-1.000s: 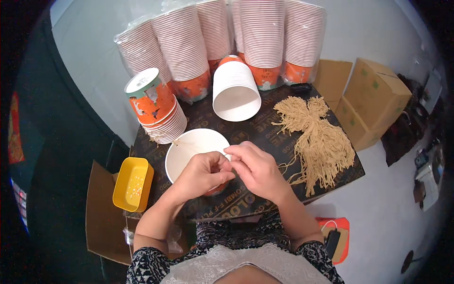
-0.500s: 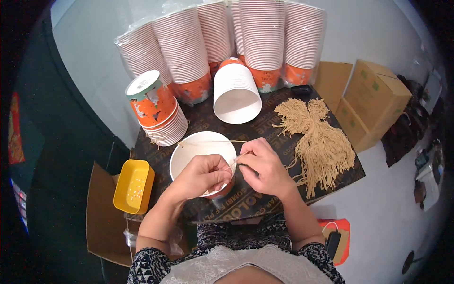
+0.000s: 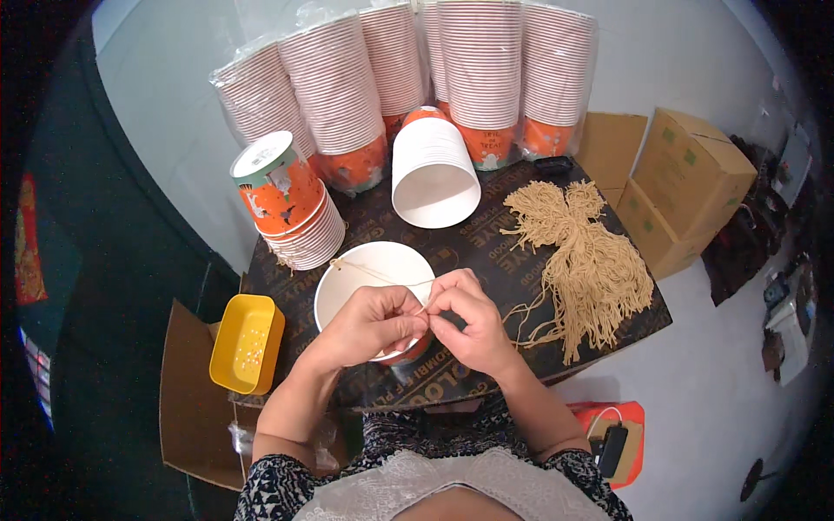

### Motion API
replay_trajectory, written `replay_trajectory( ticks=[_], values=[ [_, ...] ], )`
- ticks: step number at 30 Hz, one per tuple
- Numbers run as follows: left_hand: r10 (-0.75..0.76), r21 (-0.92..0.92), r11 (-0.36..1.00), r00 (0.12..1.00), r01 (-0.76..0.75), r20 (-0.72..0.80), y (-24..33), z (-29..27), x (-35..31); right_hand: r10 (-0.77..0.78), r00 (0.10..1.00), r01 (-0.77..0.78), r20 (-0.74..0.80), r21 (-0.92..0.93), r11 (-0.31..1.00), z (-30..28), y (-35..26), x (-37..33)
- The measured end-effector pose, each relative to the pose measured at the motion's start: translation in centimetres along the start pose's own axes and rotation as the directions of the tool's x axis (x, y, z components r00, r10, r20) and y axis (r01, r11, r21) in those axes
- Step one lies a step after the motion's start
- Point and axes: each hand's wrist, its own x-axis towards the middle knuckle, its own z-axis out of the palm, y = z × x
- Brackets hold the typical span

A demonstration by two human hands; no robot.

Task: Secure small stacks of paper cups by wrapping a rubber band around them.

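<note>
A paper bucket (image 3: 345,285) with a white inside stands upright near the table's front edge. Tan cord (image 3: 375,273) runs from its far left rim across the opening to my fingers. At the near right rim, my left hand (image 3: 369,326) pinches the cord between thumb and forefinger. Pressed fingertip to fingertip against it, my right hand (image 3: 472,326) pinches the cord too. The exact spot where the cord crosses is small and partly covered by my fingers. Just right of that hand lies a bundle of loose tan cords (image 3: 599,282).
A yellow tray (image 3: 273,339) with small white pieces sits at the left. Orange buckets (image 3: 287,195) stand upside down in a stack behind it. Another stack of buckets (image 3: 434,195) lies sideways. Wrapped bucket stacks (image 3: 482,69) line the wall. Cardboard boxes (image 3: 699,165) stand at the right.
My right hand has come down and left to meet my left fingertips. The cord over the bucket, stretched nearly straight before, now slants and hangs looser.
</note>
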Motion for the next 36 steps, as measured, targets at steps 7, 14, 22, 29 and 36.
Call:
replay_trajectory(
  ticks=[7,14,22,29,36],
  values=[
    [0.004,-0.002,1.0,0.999,-0.004,-0.035,-0.2,0.0,0.2,-0.062,0.995,0.056,-0.081,-0.081,0.995,1.0,0.1,-0.1],
    [0.013,-0.053,0.999,1.0,-0.013,0.001,-0.2,0.0,0.3,-0.067,0.994,0.059,-0.09,-0.093,0.994,0.6,-0.2,-0.3],
    [-0.011,-0.05,0.999,1.0,0.01,-0.022,-0.4,-0.3,0.7,-0.242,0.97,0.232,-0.015,-0.23,0.945,0.8,-1.0,-0.7],
    [0.085,0.065,0.995,0.996,-0.082,-0.038,-1.1,0.4,0.4,-0.124,0.992,0.118,0.0,-0.295,0.948,-0.7,-0.3,-0.2],
    [0.382,0.608,0.753,0.919,-0.249,-0.097,-0.3,2.2,-0.3,-0.12,0.992,0.125,0.035,-0.306,0.944,-0.4,0.1,-0.1]
  ],
)
